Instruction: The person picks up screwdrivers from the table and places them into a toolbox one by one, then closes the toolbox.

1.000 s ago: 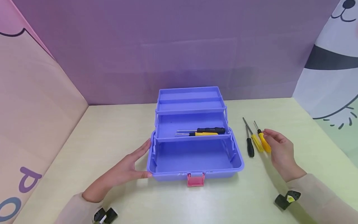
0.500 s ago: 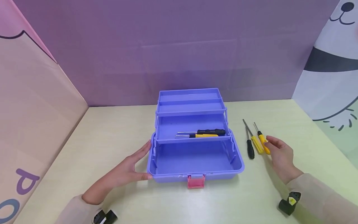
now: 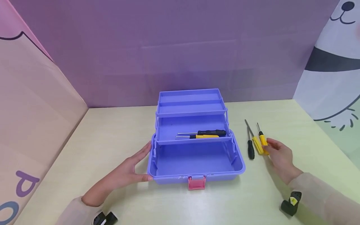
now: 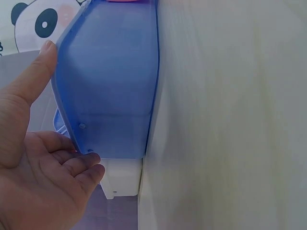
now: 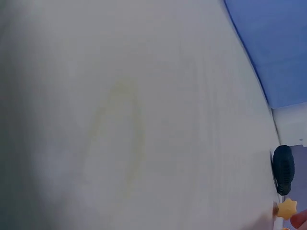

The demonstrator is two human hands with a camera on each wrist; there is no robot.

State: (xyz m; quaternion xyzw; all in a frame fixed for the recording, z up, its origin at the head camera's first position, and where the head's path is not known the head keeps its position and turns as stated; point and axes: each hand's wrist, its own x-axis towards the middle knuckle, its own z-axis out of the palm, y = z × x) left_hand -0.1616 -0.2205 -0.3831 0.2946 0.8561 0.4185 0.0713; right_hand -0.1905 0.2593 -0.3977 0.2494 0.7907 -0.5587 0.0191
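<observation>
An opened blue-purple toolbox with raised tiers stands mid-table, its pink latch at the front. My left hand rests on its left side, thumb at the front corner and fingers at the rear of that side. In the middle tray lie a black screwdriver and a yellow-and-black screwdriver. Right of the box, my right hand pinches the handle of an orange-yellow screwdriver between thumb and fingers. Beside it lie a yellow-handled screwdriver and a black-handled screwdriver.
The pale wooden table ends at a purple backdrop behind the box. Printed side panels stand left and right. In the left wrist view, a white part shows beyond the toolbox's blue side.
My right hand has come down and slightly left onto the orange-yellow screwdriver, whose handle end has swung left toward the other yellow one. The left hand and toolbox stay put.
</observation>
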